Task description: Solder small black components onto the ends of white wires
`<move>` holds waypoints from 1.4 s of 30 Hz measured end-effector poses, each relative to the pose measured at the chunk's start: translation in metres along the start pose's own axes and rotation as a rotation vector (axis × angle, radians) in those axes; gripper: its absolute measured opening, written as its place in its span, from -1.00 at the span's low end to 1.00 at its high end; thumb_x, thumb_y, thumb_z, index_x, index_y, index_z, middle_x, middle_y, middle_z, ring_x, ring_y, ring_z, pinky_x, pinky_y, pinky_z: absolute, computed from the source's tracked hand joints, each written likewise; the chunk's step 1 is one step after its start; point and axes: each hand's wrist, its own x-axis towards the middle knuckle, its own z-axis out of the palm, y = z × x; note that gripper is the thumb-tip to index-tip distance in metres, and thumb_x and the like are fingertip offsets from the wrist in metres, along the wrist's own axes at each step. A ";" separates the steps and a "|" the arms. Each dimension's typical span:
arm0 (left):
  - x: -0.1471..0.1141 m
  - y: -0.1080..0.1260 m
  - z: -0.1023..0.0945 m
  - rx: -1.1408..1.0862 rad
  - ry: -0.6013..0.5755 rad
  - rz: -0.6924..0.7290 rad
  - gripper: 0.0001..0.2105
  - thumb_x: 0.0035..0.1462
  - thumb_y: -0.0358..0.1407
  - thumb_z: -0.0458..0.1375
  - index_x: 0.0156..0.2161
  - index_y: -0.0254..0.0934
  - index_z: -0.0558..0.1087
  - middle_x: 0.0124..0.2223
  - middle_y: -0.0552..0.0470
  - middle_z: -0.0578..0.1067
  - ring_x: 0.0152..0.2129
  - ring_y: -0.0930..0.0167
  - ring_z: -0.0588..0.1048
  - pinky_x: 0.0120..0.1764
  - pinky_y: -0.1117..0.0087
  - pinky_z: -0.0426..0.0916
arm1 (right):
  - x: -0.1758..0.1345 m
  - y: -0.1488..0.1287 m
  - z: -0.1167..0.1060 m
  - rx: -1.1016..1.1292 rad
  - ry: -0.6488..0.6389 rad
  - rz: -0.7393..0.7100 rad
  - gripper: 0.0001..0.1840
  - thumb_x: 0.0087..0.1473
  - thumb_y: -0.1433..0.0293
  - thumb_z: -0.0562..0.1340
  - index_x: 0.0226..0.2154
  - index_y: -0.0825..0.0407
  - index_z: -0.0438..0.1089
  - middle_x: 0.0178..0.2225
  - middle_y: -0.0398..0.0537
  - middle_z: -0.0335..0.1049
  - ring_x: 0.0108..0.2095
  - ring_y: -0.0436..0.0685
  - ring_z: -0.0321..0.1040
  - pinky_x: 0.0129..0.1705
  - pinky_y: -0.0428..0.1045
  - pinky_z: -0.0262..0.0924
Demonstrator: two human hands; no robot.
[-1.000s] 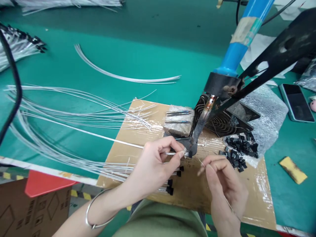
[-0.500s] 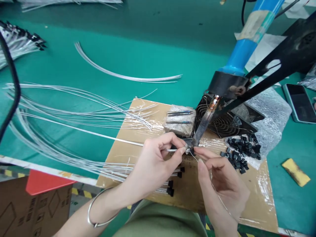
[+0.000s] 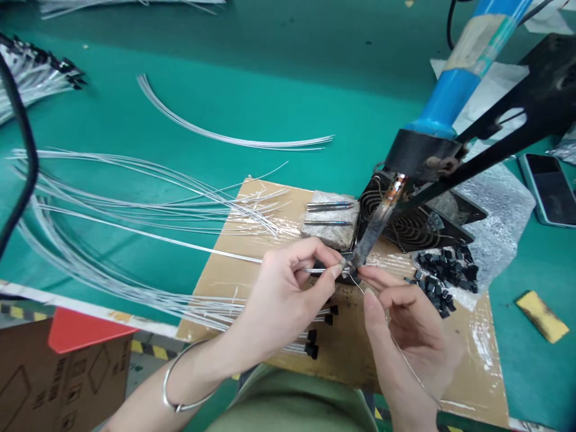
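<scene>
A thin white wire [image 3: 202,246] runs in from the left and passes under the fingers of my left hand [image 3: 288,294], which pinches it near its end. My right hand [image 3: 405,336] is closed on a thin silvery solder wire [image 3: 410,369], whose upper end reaches the tip of a soldering iron [image 3: 377,225]. The iron is clamped at a slant, tip down, just above my fingertips. What lies right at the tip is mostly hidden by my fingers. Below my left hand, finished-looking white wires end in black connectors [image 3: 311,350].
A cardboard sheet [image 3: 252,207] lies under the work. On it are a stone-like block [image 3: 330,234] with metal bits, a black fan [image 3: 405,225] and loose black connectors [image 3: 445,270]. More white wires [image 3: 135,207] lie left. A yellow sponge [image 3: 542,316] and phone [image 3: 549,189] are right.
The view has shifted slightly, so the iron appears a little further right. Both hands keep their grips, and the right thumb and solder wire sit marginally further right.
</scene>
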 end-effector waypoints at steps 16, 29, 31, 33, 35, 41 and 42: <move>-0.002 0.000 -0.001 0.000 -0.003 0.040 -0.88 0.14 -0.30 0.24 -0.38 -0.31 0.55 -0.33 -0.08 0.63 -0.55 0.47 0.35 -0.53 0.41 0.05 | 0.001 0.008 -0.007 -0.015 -0.037 -0.104 -0.79 0.30 0.43 0.37 -0.38 -0.05 0.43 0.01 -0.05 0.69 0.00 0.12 0.65 0.08 -0.02 0.45; -0.005 -0.004 0.002 0.018 0.034 0.132 -0.90 0.16 -0.36 0.22 -0.37 -0.29 0.56 -0.29 -0.06 0.67 -0.48 0.43 0.48 -0.53 0.44 0.12 | 0.004 0.009 -0.005 -0.026 -0.024 -0.180 -0.80 0.26 0.48 0.39 -0.39 -0.04 0.46 -0.02 -0.08 0.71 -0.05 0.06 0.67 0.02 -0.11 0.48; -0.004 -0.005 0.002 0.027 0.039 0.137 -0.90 0.15 -0.36 0.21 -0.37 -0.29 0.56 -0.29 -0.06 0.67 -0.46 0.41 0.51 -0.52 0.44 0.14 | 0.004 0.010 -0.004 -0.029 -0.017 -0.174 -0.80 0.26 0.47 0.38 -0.39 -0.04 0.45 -0.03 -0.07 0.71 -0.05 0.08 0.67 0.01 -0.08 0.48; -0.004 -0.006 0.002 0.041 0.038 0.141 -0.90 0.15 -0.35 0.21 -0.38 -0.29 0.55 -0.30 -0.07 0.67 -0.46 0.40 0.53 -0.52 0.44 0.16 | 0.003 0.009 -0.003 -0.025 0.000 -0.151 -0.80 0.27 0.46 0.38 -0.39 -0.04 0.45 -0.04 -0.08 0.71 -0.06 0.07 0.67 0.01 -0.07 0.47; -0.004 -0.006 0.003 0.054 0.034 0.137 -0.89 0.15 -0.35 0.21 -0.37 -0.29 0.56 -0.30 -0.08 0.68 -0.44 0.38 0.55 -0.52 0.44 0.16 | 0.003 0.007 -0.001 -0.018 0.014 -0.134 -0.80 0.27 0.45 0.37 -0.39 -0.04 0.46 -0.04 -0.11 0.70 -0.07 0.04 0.66 0.03 -0.09 0.45; -0.004 -0.006 0.003 0.060 0.040 0.131 -0.87 0.16 -0.31 0.21 -0.36 -0.31 0.57 -0.29 -0.13 0.68 -0.46 0.37 0.54 -0.53 0.43 0.15 | 0.002 0.004 0.002 0.004 0.038 -0.156 -0.81 0.26 0.49 0.37 -0.39 -0.05 0.47 -0.05 -0.16 0.70 -0.06 0.00 0.64 0.05 -0.12 0.43; -0.004 -0.006 0.003 0.060 0.042 0.132 -0.87 0.16 -0.31 0.21 -0.36 -0.31 0.57 -0.30 -0.12 0.68 -0.47 0.38 0.54 -0.53 0.43 0.14 | 0.002 0.005 0.002 -0.002 0.036 -0.157 -0.81 0.26 0.49 0.37 -0.39 -0.05 0.47 -0.05 -0.15 0.70 -0.06 0.01 0.65 0.06 -0.11 0.43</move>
